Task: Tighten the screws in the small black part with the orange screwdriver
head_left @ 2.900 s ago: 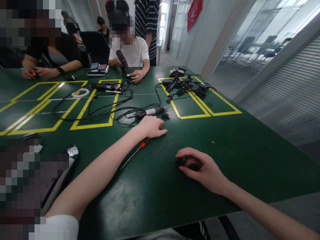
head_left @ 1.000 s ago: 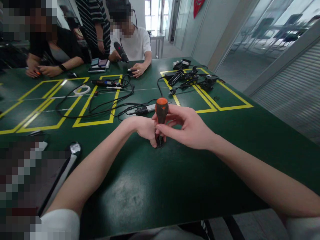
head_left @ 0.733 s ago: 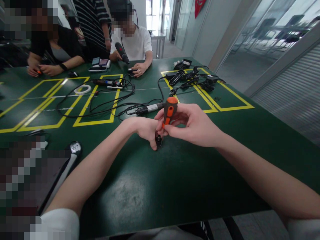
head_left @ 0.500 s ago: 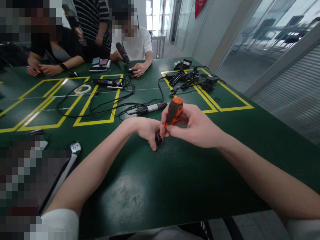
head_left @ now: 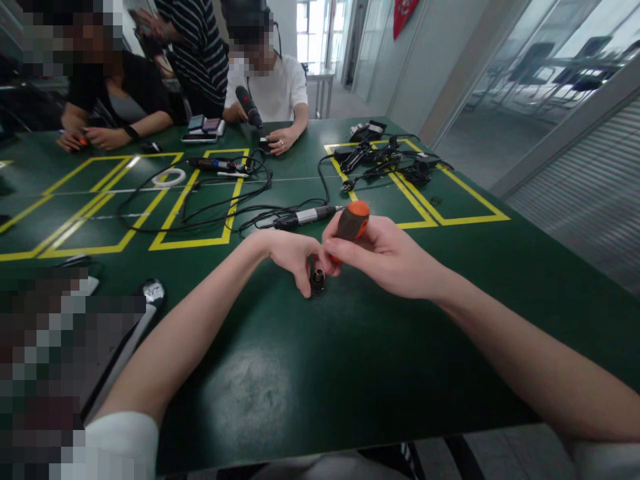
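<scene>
My right hand point(head_left: 395, 257) is closed around a screwdriver point(head_left: 354, 221) with an orange and dark grey handle, its butt end pointing up. The screwdriver's lower end is hidden behind my fingers. Just left of it, my left hand point(head_left: 299, 257) has its thumb and fingers curled about a small dark round part point(head_left: 317, 283) with a metallic stub on top. That part is at the green table point(head_left: 380, 373), and its exact kind is too small to make out. The fingers of both hands meet beside it.
A grey and black pen-shaped power tool point(head_left: 305, 217) lies beyond my hands, trailing black cables. Tangled black cords point(head_left: 385, 160) lie at the back right. A white ring point(head_left: 169, 177) is at the left. Across the table, a person in white point(head_left: 270, 87) holds a dark driver point(head_left: 249, 107).
My right hand has shifted slightly, and the screwdriver's handle leans a little further right. My left hand stays at the small dark part. The view has tilted slightly.
</scene>
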Tool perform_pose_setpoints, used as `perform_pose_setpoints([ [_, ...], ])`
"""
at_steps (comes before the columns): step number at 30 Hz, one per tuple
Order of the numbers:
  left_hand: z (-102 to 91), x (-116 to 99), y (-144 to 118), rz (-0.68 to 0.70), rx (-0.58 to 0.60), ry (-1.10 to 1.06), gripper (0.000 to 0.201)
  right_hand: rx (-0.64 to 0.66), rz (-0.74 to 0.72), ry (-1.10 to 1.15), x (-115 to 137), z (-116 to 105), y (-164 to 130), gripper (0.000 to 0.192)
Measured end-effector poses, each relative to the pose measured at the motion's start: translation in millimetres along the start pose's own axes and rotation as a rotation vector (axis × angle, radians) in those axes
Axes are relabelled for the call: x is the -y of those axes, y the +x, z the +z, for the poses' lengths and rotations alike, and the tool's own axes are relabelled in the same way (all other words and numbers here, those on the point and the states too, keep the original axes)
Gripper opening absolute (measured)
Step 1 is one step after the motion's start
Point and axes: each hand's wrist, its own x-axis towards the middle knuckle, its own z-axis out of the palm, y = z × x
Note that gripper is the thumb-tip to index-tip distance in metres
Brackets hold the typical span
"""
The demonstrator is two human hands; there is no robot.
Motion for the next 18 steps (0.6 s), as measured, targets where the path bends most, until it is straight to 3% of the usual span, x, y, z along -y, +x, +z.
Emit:
perform_pose_setpoints([
  [7, -6.5, 17, -1, 0.018, 0.043, -0.170, 0.039, -0.089, -0.120, -0.361, 5, -13, -3, 0.016],
  [14, -7.7, 28, 4, 0.006, 0.030, -0.284, 0.043, -0.155, -0.018, -0.162, 15, -14, -6, 0.052],
  [18, -4.5, 33, -2, -0.011, 0.021, -0.363, 0.040, -0.092, -0.021, -0.051, 16, -5, -8, 0.039],
])
